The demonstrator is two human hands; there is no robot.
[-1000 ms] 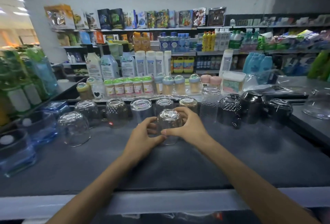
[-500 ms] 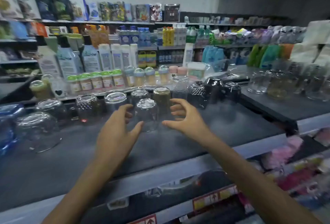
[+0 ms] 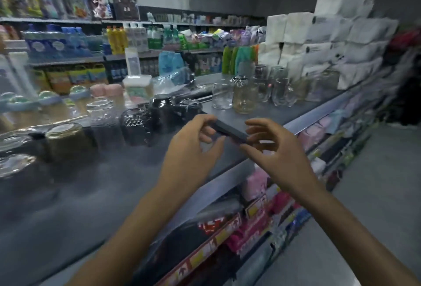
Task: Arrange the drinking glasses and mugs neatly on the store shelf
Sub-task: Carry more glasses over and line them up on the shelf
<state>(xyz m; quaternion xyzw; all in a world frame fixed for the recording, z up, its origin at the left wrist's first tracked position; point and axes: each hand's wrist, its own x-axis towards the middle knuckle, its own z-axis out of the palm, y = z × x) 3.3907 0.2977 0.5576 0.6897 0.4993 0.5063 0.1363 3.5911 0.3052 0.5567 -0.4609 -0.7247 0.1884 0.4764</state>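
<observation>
Both my hands hover empty above the front edge of the grey shelf (image 3: 95, 194). My left hand (image 3: 193, 149) and my right hand (image 3: 273, 149) face each other with loosely curled fingers and hold nothing. A row of upside-down glasses stands to their left: an amber glass (image 3: 66, 142), a clear patterned glass (image 3: 102, 124), a dark glass (image 3: 136, 126) and two black mugs (image 3: 164, 110). Beyond the hands, on the neighbouring shelf, stands a cluster of glasses, among them a clear tumbler (image 3: 222, 95) and an amber jar-like glass (image 3: 245, 99). The image is blurred by motion.
White tissue packs (image 3: 330, 42) are stacked at the right end of the neighbouring shelf. Small jars and pink tubs (image 3: 107, 90) line the back. Packaged goods (image 3: 257, 231) fill the lower shelves under the hands. The floor aisle (image 3: 376, 194) runs on the right.
Both hands have let go of the clear upside-down glass and moved right, away from it. The view has swung right, bringing the neighbouring shelf's glasses into sight.
</observation>
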